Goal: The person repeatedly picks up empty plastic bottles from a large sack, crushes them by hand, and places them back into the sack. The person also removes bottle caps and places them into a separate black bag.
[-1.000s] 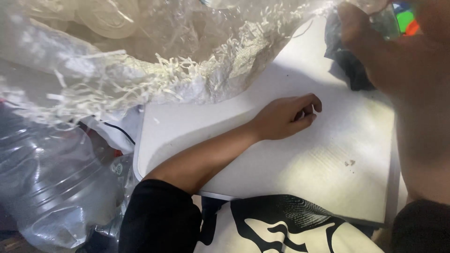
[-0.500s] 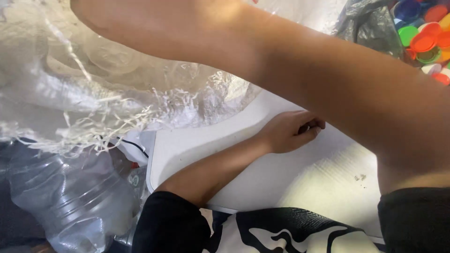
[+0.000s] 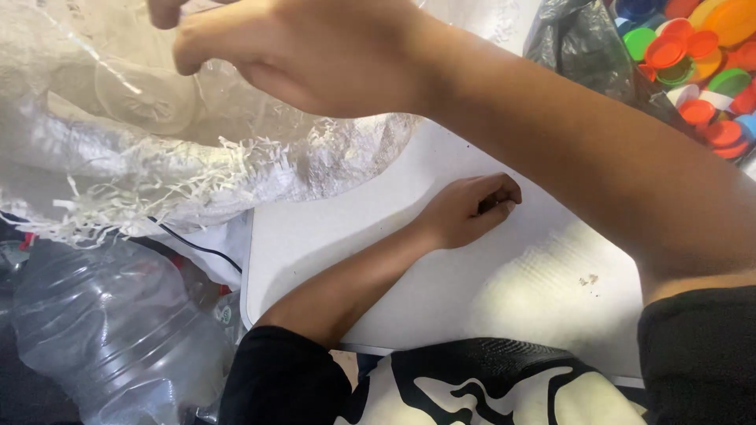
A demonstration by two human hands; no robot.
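Presently the right hand (image 3: 315, 51) pinches the frayed clear sack (image 3: 157, 157), its grip closed on plastic; the left hand (image 3: 468, 208) rests curled on the counter (image 3: 441, 291), contents hidden.

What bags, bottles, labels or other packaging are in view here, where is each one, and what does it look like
Woven sack: upper left, partly on the white table, see-through white with a frayed edge; the right hand is at it.
Large plastic bottle: lower left beside the table, clear, ribbed.
Dark plastic bag: top right, grey-black, crumpled, beside bright bottle caps.
The left hand rests curled on the table.
No signs or screens.
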